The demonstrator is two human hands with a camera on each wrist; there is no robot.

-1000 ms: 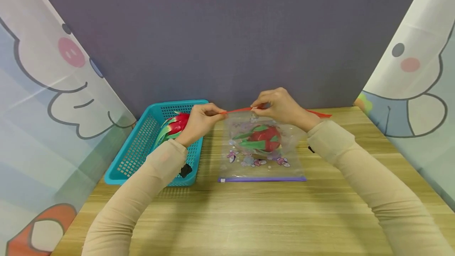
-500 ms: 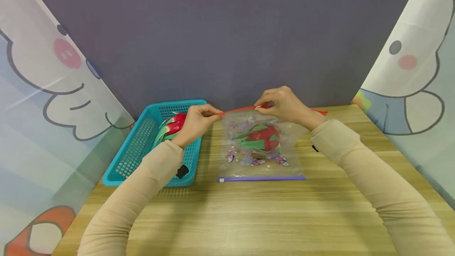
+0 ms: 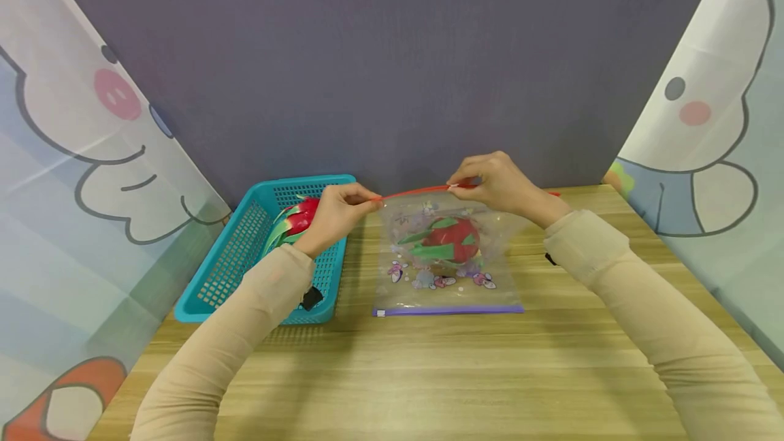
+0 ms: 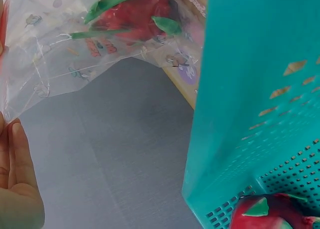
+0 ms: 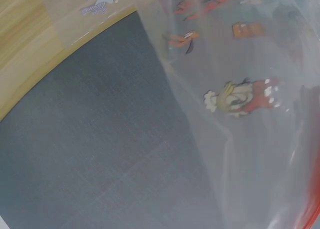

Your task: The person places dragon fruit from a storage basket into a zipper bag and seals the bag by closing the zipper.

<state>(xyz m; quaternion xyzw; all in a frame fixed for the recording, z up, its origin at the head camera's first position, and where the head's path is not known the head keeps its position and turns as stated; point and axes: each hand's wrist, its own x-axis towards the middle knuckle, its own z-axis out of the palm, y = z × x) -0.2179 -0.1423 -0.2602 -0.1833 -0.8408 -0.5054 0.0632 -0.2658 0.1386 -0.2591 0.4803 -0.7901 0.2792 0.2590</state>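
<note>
A clear printed zip bag [image 3: 404, 220] with a red strip is held up along its far edge, with a red and green dragon fruit [image 3: 456, 240] inside. My left hand [image 3: 339, 213] pinches the strip's left end; its fingertips [image 4: 20, 144] also show in the left wrist view. My right hand [image 3: 499, 186] pinches the strip farther right, at a small white slider [image 3: 453, 186]. Beneath lies a second clear bag [image 3: 429, 298] with a purple strip along its near edge. No fingers of the right hand appear in the right wrist view, only clear film and the strip's red edge [image 5: 312, 189].
A blue-green plastic basket [image 3: 214, 271] stands left of the bags, with another dragon fruit [image 3: 300, 216] inside. Behind the wooden table [image 3: 392, 373] rises a dark grey panel [image 3: 392, 67]. Cartoon-printed sheets [image 3: 704, 155] hang at both sides.
My right hand has slid a little to the right along the red strip with the slider. My left hand still pinches the left end, and the dragon fruit stays in the bag.
</note>
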